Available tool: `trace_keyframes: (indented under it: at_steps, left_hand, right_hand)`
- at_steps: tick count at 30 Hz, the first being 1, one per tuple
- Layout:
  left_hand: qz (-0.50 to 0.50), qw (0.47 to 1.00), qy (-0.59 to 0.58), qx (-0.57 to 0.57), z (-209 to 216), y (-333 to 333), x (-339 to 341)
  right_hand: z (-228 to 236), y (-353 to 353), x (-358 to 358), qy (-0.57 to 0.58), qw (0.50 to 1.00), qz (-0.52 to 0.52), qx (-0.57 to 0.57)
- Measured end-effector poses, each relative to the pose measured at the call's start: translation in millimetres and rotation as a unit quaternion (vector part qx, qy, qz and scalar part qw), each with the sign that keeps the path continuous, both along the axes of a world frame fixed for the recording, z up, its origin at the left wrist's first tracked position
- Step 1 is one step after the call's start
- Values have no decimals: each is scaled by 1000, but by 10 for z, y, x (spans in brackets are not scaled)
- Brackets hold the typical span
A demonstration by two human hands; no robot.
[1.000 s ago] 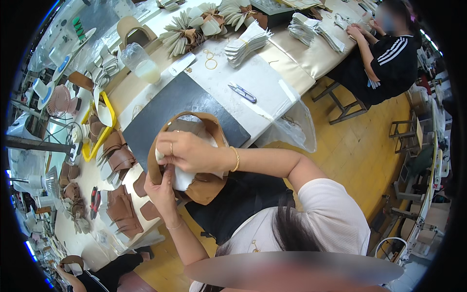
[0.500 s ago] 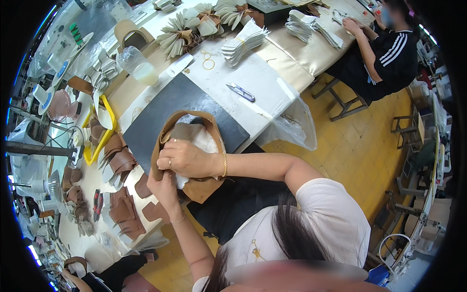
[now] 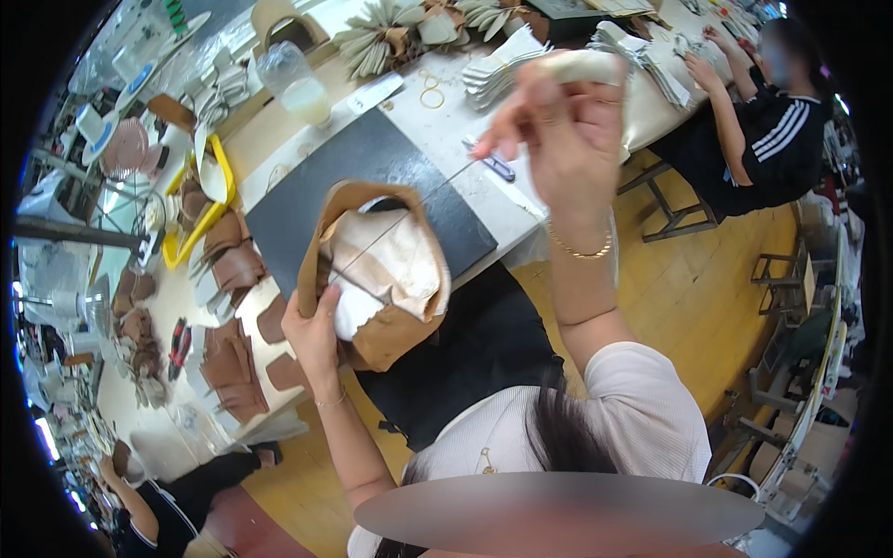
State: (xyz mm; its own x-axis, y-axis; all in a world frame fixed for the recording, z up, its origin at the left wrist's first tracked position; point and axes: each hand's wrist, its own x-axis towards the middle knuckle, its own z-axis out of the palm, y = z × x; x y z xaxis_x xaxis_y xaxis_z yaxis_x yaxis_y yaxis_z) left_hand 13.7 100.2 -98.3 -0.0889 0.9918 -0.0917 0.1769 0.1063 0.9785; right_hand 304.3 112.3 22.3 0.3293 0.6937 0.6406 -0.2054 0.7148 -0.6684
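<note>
A tan leather bag piece (image 3: 395, 339) with a pale lining (image 3: 377, 246) rests against the near edge of a dark board, its mouth facing up. My left hand (image 3: 314, 330) grips its left edge, thumb on the inner side and the other fingers mostly hidden. My right hand (image 3: 567, 126) is raised above the table's right side, blurred, its fingertips drawn together and pointing left. A thin dark thread (image 3: 446, 182) runs from those fingertips down to the bag; whether a needle is there is too small to tell. Something pale crosses the raised hand's upper fingers.
Thread snips (image 3: 500, 167) lie beneath my right hand. The dark board (image 3: 372, 163) is on the table, with a plastic cup (image 3: 307, 100) behind. Brown leather pieces (image 3: 233, 372) and red-handled pliers (image 3: 179, 346) lie left. A co-worker (image 3: 777, 130) sits at the far right.
My right hand has left the inside of the bag and swung up and right, with the thread stretched behind it. My left hand stays on the bag's edge.
</note>
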Motion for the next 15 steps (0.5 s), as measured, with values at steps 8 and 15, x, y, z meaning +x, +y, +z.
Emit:
trace_keyframes:
  at_steps: [8, 15]
  left_hand:
    - [-21, 990, -135, -30, -34, 18, 16]
    - [3, 979, -197, -48, -22, 10, -49]
  right_hand:
    - [-31, -284, -109, 89, 994, 60, -27]
    - [-776, -254, -961, -288, 897, 170, -289]
